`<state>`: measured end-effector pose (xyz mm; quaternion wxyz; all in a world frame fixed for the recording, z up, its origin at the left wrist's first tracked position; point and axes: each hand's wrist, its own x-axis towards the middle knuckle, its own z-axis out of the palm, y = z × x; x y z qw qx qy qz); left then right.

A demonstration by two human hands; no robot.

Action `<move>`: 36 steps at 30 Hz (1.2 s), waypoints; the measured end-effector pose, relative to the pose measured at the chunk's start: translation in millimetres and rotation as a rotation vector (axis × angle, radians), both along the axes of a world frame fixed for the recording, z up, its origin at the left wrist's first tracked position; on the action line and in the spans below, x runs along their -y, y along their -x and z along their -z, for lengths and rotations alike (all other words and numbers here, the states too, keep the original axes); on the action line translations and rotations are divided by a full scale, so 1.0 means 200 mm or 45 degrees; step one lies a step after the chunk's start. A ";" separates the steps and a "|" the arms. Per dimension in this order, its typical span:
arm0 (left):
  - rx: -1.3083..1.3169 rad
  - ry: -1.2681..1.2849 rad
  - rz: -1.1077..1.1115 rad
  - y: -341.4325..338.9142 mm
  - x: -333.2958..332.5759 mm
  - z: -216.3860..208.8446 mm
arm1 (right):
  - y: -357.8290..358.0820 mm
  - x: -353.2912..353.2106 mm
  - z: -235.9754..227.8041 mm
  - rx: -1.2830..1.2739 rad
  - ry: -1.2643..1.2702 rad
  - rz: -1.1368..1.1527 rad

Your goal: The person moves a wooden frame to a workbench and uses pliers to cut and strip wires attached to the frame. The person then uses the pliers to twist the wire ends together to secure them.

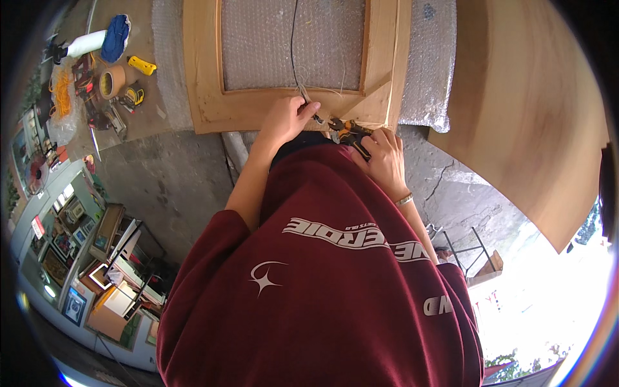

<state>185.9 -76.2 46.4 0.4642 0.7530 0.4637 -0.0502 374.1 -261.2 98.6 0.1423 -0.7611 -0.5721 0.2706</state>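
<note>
My left hand (290, 119) pinches the end of a dark cable (294, 48) above the near rail of a wooden frame (258, 113). Thin pale wires spread around the pinched end. In my right hand (383, 155) are pliers (349, 134) with black and yellow handles. Their jaws point left toward the cable end, a short gap away from it. Whether the jaws are fully closed is too small to tell. The cable runs away from me across the frame's opening, over bubble wrap (271, 45).
At the far left lie a tape roll (112, 82), a yellow tape measure (133, 96), a yellow cutter (142, 65) and orange cord (62, 93). A large wooden panel (516, 97) stands at the right. A narrow wood strip (367, 97) crosses the frame's near right corner.
</note>
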 end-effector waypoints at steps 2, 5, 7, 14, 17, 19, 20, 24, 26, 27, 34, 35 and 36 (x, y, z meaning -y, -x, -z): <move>0.018 0.039 -0.010 0.00 0.00 0.01 | 0.00 -0.01 0.02 0.008 -0.029 0.000; -0.021 0.072 0.008 0.00 -0.01 0.00 | 0.01 -0.03 0.02 0.003 -0.058 0.008; -0.027 0.071 0.015 0.00 0.00 0.00 | 0.00 -0.03 0.02 -0.054 -0.013 0.010; 0.053 0.038 -0.080 -0.04 0.02 -0.06 | 0.01 -0.01 0.05 -0.082 -0.095 0.037; 0.097 -0.001 -0.101 -0.04 0.04 -0.05 | 0.04 0.00 0.06 -0.220 -0.055 0.162; 0.143 -0.011 -0.117 -0.03 0.04 -0.03 | 0.06 0.02 0.10 -0.416 -0.055 0.305; 0.168 -0.009 -0.140 -0.03 0.05 -0.03 | 0.06 0.03 0.10 -0.504 0.021 0.387; 0.172 -0.076 -0.162 -0.03 0.07 -0.02 | 0.11 0.04 0.08 -0.824 0.293 0.683; 0.117 -0.206 -0.183 -0.03 0.09 -0.03 | 0.14 0.06 0.10 -0.996 0.366 0.806; 0.089 -0.272 -0.189 -0.03 0.09 -0.04 | 0.16 0.08 0.13 -1.095 0.379 0.863; 0.507 -1.031 0.343 -0.10 0.09 -0.01 | 0.24 0.13 0.21 -1.518 0.332 1.068; 0.588 -0.943 0.548 -0.14 0.06 -0.08 | 0.24 0.13 0.20 -1.576 0.335 1.110; 0.650 -0.869 0.656 -0.19 0.03 -0.11 | 0.25 0.13 0.19 -1.639 0.344 1.146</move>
